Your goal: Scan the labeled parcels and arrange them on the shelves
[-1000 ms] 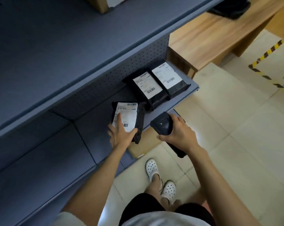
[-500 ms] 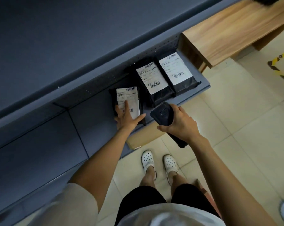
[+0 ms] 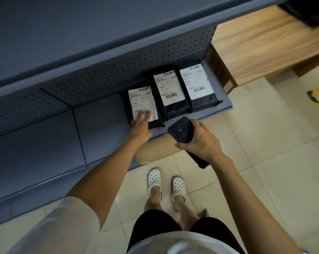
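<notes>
since a moment ago your left hand [image 3: 140, 127] has slid the third parcel [image 3: 143, 107] back beside its neighbours, fingers now flat on its label, so placing is nearly done; next lift away while your right hand [image 3: 200, 142] grips the scanner [image 3: 181, 129].
</notes>
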The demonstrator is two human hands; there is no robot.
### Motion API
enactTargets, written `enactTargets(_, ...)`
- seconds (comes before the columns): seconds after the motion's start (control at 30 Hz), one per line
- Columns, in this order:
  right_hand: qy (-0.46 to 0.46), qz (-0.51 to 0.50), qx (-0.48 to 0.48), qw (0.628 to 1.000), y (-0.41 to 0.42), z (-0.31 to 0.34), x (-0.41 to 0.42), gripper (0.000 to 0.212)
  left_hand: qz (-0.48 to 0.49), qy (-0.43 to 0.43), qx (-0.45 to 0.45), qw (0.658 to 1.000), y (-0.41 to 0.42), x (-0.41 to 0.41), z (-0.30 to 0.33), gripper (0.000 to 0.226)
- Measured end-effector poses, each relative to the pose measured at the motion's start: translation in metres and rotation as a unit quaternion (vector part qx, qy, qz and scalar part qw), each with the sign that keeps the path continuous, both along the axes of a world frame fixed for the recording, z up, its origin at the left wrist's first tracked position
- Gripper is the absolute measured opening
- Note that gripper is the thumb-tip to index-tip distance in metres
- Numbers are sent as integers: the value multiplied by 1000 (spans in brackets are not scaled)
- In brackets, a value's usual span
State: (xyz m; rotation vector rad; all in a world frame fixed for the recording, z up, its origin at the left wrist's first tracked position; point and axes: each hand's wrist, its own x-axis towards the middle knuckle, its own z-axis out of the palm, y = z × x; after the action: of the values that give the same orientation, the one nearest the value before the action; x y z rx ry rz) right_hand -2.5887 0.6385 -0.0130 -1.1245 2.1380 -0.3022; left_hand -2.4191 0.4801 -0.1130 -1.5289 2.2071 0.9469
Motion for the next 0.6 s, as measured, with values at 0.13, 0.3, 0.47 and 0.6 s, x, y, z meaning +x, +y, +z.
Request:
enactTargets(0.13,8,10,-7,1000,-1,7,-9,92,-1,-1,43,999,-17,-11,-1,87)
enactTargets(0.3,13,38,-18,999,-5,15,-11,96,-26,-4,-1,1000,-7,5,10,86)
enactTargets(0.47,6,86,-26,996,-16,26,9,93,7,-8,-110,994,23,51,41,75)
enactTargets(0.6,-7,154,-25,988,-34,36,53,93,91,6,-158,983,48,114,61,67)
